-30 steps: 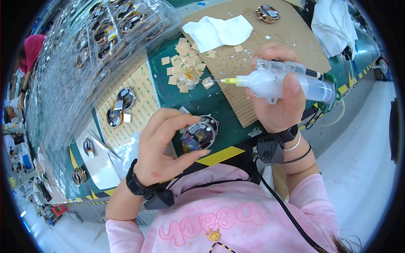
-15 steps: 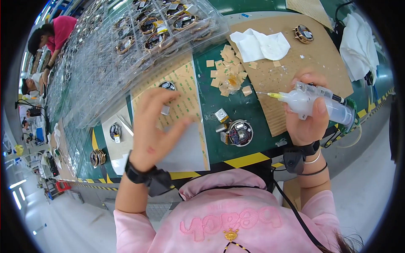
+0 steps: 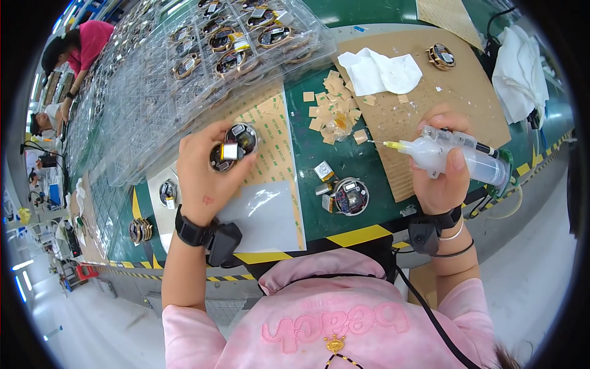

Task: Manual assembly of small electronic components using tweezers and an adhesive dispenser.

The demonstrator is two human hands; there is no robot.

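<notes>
My left hand (image 3: 208, 178) grips an opened watch (image 3: 243, 138), thumb and fingers round its edge. Two round halves show side by side, with a small silver battery (image 3: 231, 151) across them. They are over a tan sheet printed with green marks (image 3: 275, 132). In my right hand (image 3: 439, 181) is a syringe (image 3: 433, 154) with a yellow needle hub, filled with whitish fluid. Its needle points left, near a loose tan square (image 3: 360, 136). Between the hands another opened watch (image 3: 351, 197) lies on the green mat, a battery (image 3: 323, 171) beside it.
Clear plastic trays (image 3: 203, 67) full of watch parts fill the back left. Small tan squares (image 3: 335, 92) lie in a heap beside brown cardboard (image 3: 393, 123), which bears a white cloth (image 3: 381, 71) and a gold-rimmed watch (image 3: 441, 56). Another person (image 3: 89, 46) works at far left.
My left hand has closed round the watch and lifted and turned it, so both halves show. The right hand with the syringe has shifted slightly left and down.
</notes>
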